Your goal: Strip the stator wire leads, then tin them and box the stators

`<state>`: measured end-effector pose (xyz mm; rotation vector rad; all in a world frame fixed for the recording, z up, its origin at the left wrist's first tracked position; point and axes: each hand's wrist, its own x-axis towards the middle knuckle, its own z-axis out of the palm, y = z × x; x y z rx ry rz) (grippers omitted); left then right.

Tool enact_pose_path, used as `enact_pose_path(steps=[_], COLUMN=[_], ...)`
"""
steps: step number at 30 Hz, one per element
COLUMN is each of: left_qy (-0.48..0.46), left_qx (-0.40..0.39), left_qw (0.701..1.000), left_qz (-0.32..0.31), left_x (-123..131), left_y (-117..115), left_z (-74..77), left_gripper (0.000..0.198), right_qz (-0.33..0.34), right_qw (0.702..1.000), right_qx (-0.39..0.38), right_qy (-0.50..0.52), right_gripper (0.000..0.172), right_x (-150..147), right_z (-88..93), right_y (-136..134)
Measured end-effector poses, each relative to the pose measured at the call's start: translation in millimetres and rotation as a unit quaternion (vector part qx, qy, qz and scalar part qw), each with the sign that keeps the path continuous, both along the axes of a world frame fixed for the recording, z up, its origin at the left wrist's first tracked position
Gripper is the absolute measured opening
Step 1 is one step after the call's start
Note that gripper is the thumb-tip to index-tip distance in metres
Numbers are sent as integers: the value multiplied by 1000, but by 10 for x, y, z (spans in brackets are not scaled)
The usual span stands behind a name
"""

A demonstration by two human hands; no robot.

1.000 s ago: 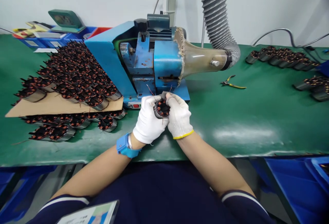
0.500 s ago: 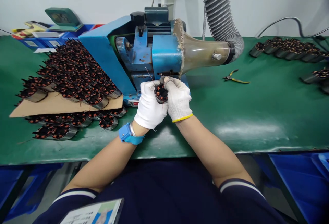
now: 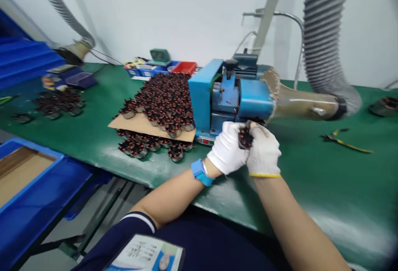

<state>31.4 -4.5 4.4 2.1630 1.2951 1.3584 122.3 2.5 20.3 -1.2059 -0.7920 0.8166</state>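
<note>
Both my hands wear white gloves and together grip one small wound stator (image 3: pixel 245 137), dark with copper coils. My left hand (image 3: pixel 228 148) wraps it from the left, and my right hand (image 3: pixel 264 151) pinches it from the right. They hold it right in front of the blue bench machine (image 3: pixel 226 95), close to its lower front opening. A blue wrist strap sits on my left wrist.
A heap of similar stators (image 3: pixel 161 101) lies on cardboard (image 3: pixel 137 125) left of the machine on the green bench (image 3: pixel 311 171). A ribbed extraction hose (image 3: pixel 323 35) joins the machine's clear funnel. Pliers (image 3: pixel 345 140) lie to the right. A blue bin (image 3: pixel 34 184) stands lower left.
The view has swung left and tilted, bringing the blue bin and far left bench into sight. My hands still hold the stator at the machine's front, about where they were.
</note>
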Motion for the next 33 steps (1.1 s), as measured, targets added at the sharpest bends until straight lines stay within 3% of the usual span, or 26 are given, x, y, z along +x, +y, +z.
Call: enact_pose_path(steps=[2, 5, 8, 12, 14, 17, 19, 22, 25, 33], left_qy=[-5, -25, -50, -94, -118, -153, -156, -125, -64, 17], left_qx=[-18, 15, 15, -34, -21, 16, 35, 40, 72, 79], left_qw=[1000, 999, 997, 995, 993, 988, 987, 991, 995, 996], left_qz=[-2, -34, -60, -28, -16, 1, 16, 26, -3, -48], left_x=[-34, -124, -201, -193, -140, -54, -29, -49, -90, -138], left_y=[-15, -88, -201, -266, -252, -225, -220, -224, -222, -156], left_z=[-15, -94, -189, -251, -255, -251, -251, -257, -256, -232], left_gripper=[48, 50, 53, 58, 56, 51, 51, 54, 61, 66], right_qz=[-22, -7, 1, 44, 58, 23, 8, 49, 80, 84], right_qw=[999, 997, 1000, 999, 996, 974, 964, 985, 994, 993], right_qx=[-26, -50, -23, 10, 7, 25, 41, 33, 0, -41], right_qy=[39, 50, 17, -8, 61, 225, 262, 163, 79, 66], right_gripper=[24, 25, 26, 25, 25, 24, 23, 25, 26, 23], right_x=[-34, -68, -47, 83, 195, 336, 337, 191, 35, 95], right_z=[14, -14, -103, -166, -150, -119, -122, -149, -136, -70], right_y=[-43, -213, -397, -397, -299, -189, -206, -331, -407, -212])
